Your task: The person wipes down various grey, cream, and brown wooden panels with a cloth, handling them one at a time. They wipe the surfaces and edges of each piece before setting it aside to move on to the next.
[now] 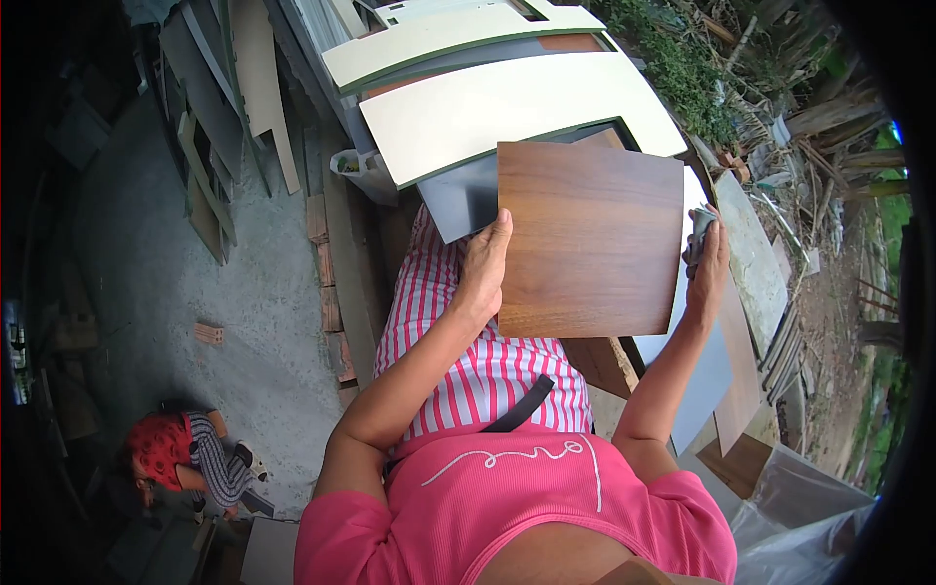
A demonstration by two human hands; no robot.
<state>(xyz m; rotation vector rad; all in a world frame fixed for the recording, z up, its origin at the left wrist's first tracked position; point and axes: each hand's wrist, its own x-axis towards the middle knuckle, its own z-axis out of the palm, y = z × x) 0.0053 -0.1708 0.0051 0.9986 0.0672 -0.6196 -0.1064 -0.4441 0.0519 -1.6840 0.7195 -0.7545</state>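
Note:
A square brown wood-grain board (592,239) lies over my lap, tilted up toward me. My left hand (485,268) grips its left edge, with the thumb on the front face and the other fingers hidden behind. Just off the board's right edge, my right hand (710,255) is closed on a crumpled grey cloth (699,234). Beyond the board rests a stack of cut panels, with a large cream panel (526,107) on top. A grey panel (450,200) pokes out beside my left hand.
Long offcut boards (255,78) lean at the upper left. A white bag (366,174) stands by a row of bricks (327,278). One loose brick (209,333) lies on the concrete floor. Another person (180,453) bends down at the lower left. Clear plastic sheeting (795,517) is at the lower right.

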